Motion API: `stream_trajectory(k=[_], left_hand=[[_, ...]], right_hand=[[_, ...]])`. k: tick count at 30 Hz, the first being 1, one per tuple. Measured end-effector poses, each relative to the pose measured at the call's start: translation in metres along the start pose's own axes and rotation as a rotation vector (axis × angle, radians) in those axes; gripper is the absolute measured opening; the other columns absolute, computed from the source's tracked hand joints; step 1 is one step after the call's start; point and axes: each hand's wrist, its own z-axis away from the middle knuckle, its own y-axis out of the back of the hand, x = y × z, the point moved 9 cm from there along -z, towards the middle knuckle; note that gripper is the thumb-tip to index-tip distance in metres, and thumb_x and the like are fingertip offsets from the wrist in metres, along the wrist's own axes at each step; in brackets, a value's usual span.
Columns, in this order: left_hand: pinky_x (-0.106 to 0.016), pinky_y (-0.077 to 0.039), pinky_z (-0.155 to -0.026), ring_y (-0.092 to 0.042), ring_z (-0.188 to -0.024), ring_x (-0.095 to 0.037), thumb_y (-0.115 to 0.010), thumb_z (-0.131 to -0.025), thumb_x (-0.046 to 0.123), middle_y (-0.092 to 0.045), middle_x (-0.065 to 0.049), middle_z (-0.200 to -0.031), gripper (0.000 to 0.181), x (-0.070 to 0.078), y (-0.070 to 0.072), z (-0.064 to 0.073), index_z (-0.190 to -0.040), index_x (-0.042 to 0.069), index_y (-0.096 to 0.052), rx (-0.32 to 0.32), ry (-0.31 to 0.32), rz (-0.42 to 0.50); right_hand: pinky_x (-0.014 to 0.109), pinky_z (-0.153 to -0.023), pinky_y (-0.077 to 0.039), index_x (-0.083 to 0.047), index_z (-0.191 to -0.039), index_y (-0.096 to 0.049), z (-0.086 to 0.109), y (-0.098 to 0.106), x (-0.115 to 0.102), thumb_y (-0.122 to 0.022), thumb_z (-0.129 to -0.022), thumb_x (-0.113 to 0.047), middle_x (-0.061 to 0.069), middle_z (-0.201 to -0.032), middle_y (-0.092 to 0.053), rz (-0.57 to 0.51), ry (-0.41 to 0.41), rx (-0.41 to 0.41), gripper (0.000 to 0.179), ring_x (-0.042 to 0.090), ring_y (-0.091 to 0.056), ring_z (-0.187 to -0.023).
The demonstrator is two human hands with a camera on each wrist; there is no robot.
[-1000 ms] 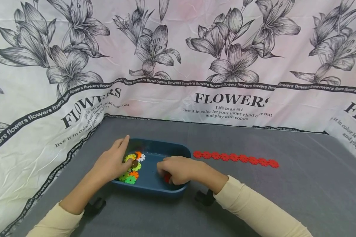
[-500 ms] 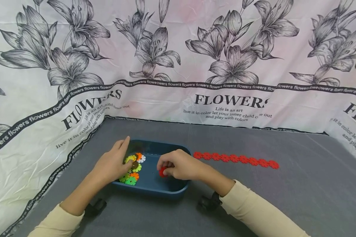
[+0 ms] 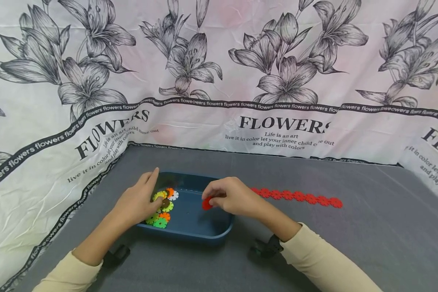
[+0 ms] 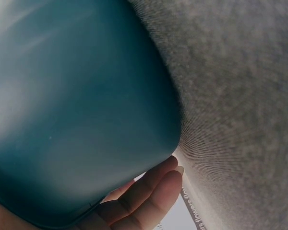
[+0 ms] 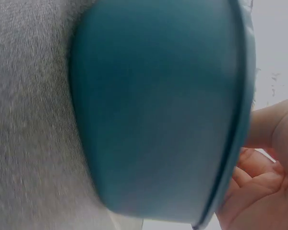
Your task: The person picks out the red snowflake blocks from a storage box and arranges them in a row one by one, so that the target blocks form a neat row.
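My left hand [image 3: 138, 201] grips the left end of a blue plastic tub [image 3: 190, 234], thumb inside over the rim. In the left wrist view its fingers [image 4: 151, 196] lie against the outer wall. Several snowflake discs in yellow, orange, white, brown and green [image 3: 161, 222] lie in the tub's left part, beside that thumb. Over the tub's right side, my right hand [image 3: 231, 197] pinches a red snowflake disc [image 3: 207, 203] between thumb and fingers. In the right wrist view the tub's wall [image 5: 158, 110] stands beside the right hand [image 5: 264, 187]; the disc is hidden there.
A row of joined red snowflake discs [image 3: 299, 196] lies on the grey cloth-covered table [image 3: 368, 227] right of the tub, its left end behind the right hand. A floral-printed curtain [image 3: 211, 77] hangs at the back and left.
My right hand has risen from the tub's floor with the red snowflake disc and shifted right towards the rim. The left hand and the tub have stayed in place.
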Motion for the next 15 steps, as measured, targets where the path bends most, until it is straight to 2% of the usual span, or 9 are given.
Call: stream_trajectory(k=[4, 9, 15], left_hand=[[-0.035, -0.037, -0.048, -0.039, -0.045, -0.017, -0.067, -0.092, 0.019, -0.033, -0.029, -0.151, 0.083, 0.001, 0.0, 0.001, -0.158, -0.003, -0.02, 0.003, -0.004, 0.001], [-0.034, -0.037, -0.048, -0.039, -0.044, -0.017, -0.066, -0.092, 0.018, -0.033, -0.029, -0.152, 0.083, -0.001, 0.0, 0.0, -0.158, -0.003, -0.02, 0.003, -0.001, 0.003], [-0.035, -0.041, -0.053, -0.044, -0.049, -0.017, -0.066, -0.092, 0.019, -0.032, -0.028, -0.152, 0.084, -0.003, -0.001, -0.001, -0.158, -0.002, -0.019, -0.008, 0.007, -0.003]], right_hand=[[0.026, -0.077, -0.055, -0.004, -0.109, -0.074, 0.007, 0.01, 0.004, -0.067, -0.092, 0.004, 0.004, -0.104, -0.073, -0.033, 0.011, 0.014, 0.02, 0.011, -0.069, -0.086], [0.029, -0.077, -0.056, -0.002, -0.116, -0.07, 0.019, 0.025, 0.009, -0.068, -0.091, 0.005, 0.006, -0.102, -0.072, -0.08, -0.03, 0.038, 0.026, 0.018, -0.07, -0.084], [0.033, -0.075, -0.057, -0.001, -0.109, -0.072, 0.038, 0.051, 0.017, -0.072, -0.088, 0.003, 0.007, -0.095, -0.072, -0.132, -0.093, 0.1, 0.021, 0.027, -0.071, -0.082]])
